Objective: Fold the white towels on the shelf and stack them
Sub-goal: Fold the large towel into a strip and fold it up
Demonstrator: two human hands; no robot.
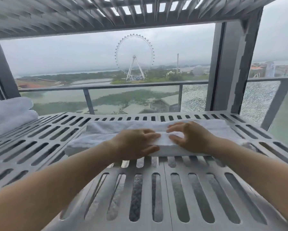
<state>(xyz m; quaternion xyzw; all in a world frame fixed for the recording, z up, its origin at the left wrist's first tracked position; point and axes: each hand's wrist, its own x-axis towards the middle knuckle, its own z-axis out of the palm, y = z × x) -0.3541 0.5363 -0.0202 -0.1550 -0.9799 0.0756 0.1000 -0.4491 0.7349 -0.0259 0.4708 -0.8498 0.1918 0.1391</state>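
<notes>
Currently: the fold step on one towel; stacking not yet begun for this piece.

- Shelf [163,165]: grey, slatted, with another tier overhead.
- Towel [106,132]: white, at the middle of the shelf towards its back edge. It is already folded lengthwise into a long, narrow band running left to right, layered along the near side.
- Stack [10,114]: two folded white towels at the shelf's far left end, well apart from the band.
- Left hand [135,144]: at mid-shelf, flat on the band's centre, fingers nearly straight on top and thumb along the near edge. Pressing, not gripping.
- Right hand [193,139]: just beside the left, arched over the band, fingertips and thumb down on the cloth with a gap between them. Cannot tell whether any cloth is nipped there.

Judgement: the hands seem to be marking or flattening the band's midpoint. The next move likely calls for taking one end and bringing it across to meet the other, edges squared, then carrying the bundle to the stack at the shelf's left end. Risk: the layers may slide apart on lifting.
</notes>
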